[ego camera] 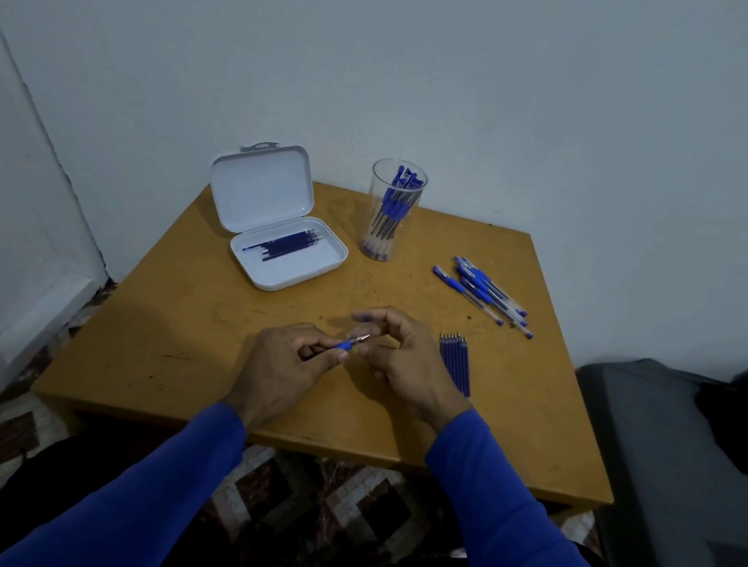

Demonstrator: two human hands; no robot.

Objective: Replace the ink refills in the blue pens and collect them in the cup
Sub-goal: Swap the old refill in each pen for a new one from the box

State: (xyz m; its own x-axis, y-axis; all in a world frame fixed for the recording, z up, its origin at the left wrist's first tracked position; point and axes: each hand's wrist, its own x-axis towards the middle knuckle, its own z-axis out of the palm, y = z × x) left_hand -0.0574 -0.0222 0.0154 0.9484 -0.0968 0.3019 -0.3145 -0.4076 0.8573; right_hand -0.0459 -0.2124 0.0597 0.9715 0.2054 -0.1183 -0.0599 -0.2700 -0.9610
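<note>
Two blue sleeves reach from the bottom edge over a patterned floor to a small wooden table set against a pale wall. Both hands meet just past the table's near edge, at its middle. Left hand grips a blue pen, fingers curled round the barrel, with its blue grip and metal tip poking out toward the right. Right hand sits just beside that tip with fingers curled; whether it pinches anything cannot be told.

Bare tabletop lies to the left of the hands and between them and the far items. At far left, a white case stands open, lid leaning back, with dark refills inside. Right of it, near the far edge, a clear cup holds several blue pens upright. More loose pens lie heaped near the right edge. A neat row of spare refills lies touching the right wrist. A dark seat crowds the table's right side.
</note>
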